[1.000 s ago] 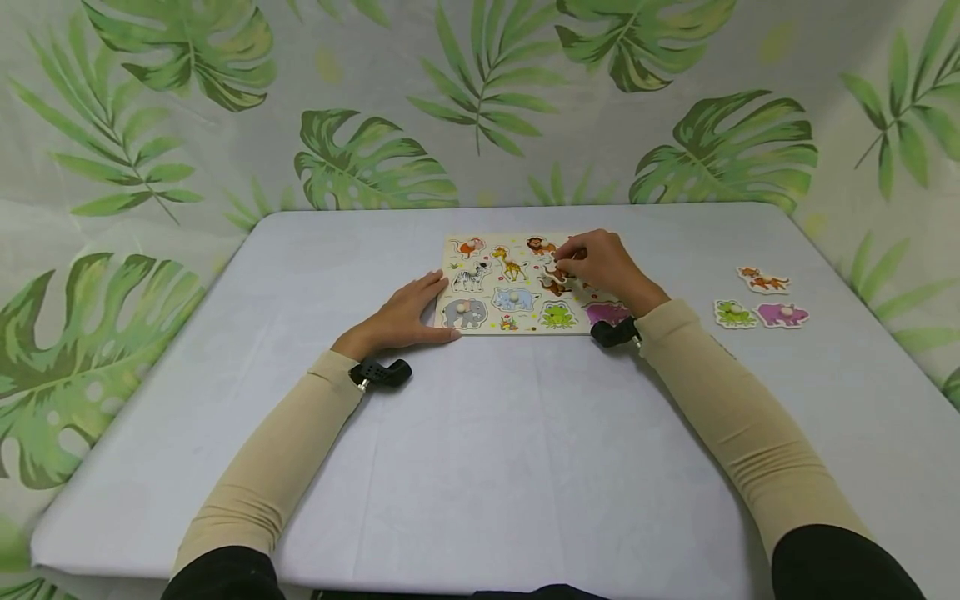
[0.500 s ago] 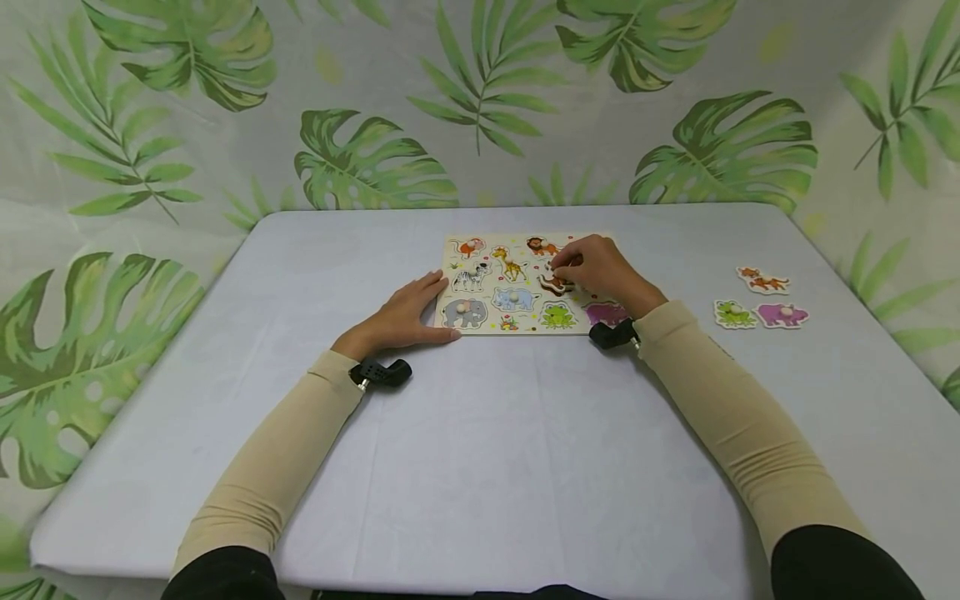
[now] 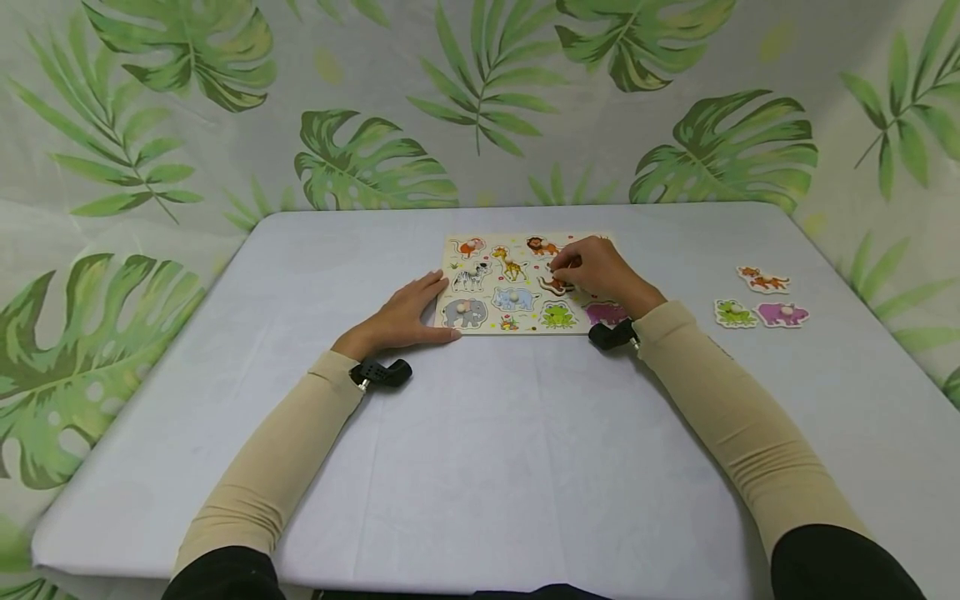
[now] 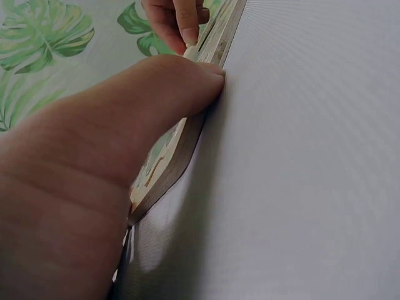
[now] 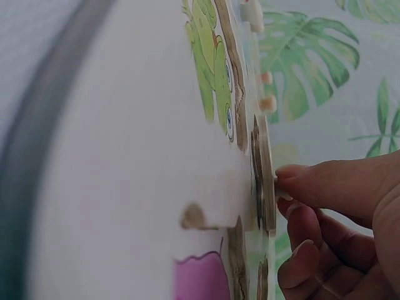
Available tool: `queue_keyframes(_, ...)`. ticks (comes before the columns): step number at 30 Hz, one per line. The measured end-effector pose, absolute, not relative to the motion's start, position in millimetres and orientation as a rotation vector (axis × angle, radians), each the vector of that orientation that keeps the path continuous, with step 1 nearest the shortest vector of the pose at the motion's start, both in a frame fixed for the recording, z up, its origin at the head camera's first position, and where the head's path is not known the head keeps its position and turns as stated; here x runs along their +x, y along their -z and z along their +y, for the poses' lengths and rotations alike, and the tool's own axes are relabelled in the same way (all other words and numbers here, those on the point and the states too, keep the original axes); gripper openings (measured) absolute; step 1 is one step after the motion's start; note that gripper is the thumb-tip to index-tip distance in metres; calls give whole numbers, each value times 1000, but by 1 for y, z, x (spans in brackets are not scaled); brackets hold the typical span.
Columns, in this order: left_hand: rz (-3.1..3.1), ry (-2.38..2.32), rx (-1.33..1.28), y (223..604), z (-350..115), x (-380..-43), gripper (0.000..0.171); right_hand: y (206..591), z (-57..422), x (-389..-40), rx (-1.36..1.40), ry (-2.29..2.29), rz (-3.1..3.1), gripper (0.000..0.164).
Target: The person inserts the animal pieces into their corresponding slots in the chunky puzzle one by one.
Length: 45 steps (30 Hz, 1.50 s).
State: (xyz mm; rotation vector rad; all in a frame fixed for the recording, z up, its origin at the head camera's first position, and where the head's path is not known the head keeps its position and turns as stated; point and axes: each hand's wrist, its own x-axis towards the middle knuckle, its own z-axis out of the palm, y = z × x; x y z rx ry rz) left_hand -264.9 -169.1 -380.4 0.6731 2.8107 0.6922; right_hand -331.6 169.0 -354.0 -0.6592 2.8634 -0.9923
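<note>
A wooden animal puzzle board lies flat on the table. My left hand rests at its left side, fingers stretched along the edge and thumb at the front corner. In the left wrist view the thumb lies on the board's edge. My right hand is over the board's right half, pinching the small knob of a puzzle piece between thumb and fingertips. The piece is edge-on in the right wrist view, at the board's surface; whether it is fully seated I cannot tell. Brown artwork shows below these fingers in the head view.
Loose on the table to the right lie a tiger piece, a green frog piece and a purple hippo piece. Knobbed pieces such as the blue rhino and the elephant sit in the board. White cloth covers the table.
Over the first half second my right hand shifted slightly left and down with the puzzle piece; since then it has barely moved. The left hand stays where it was.
</note>
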Motion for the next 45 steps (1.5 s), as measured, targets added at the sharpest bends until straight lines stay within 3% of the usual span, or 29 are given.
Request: queue_keyframes(45, 2805, -687, 672, 380, -169, -265, 100, 357, 170, -334, -637, 1018, 2853, 14)
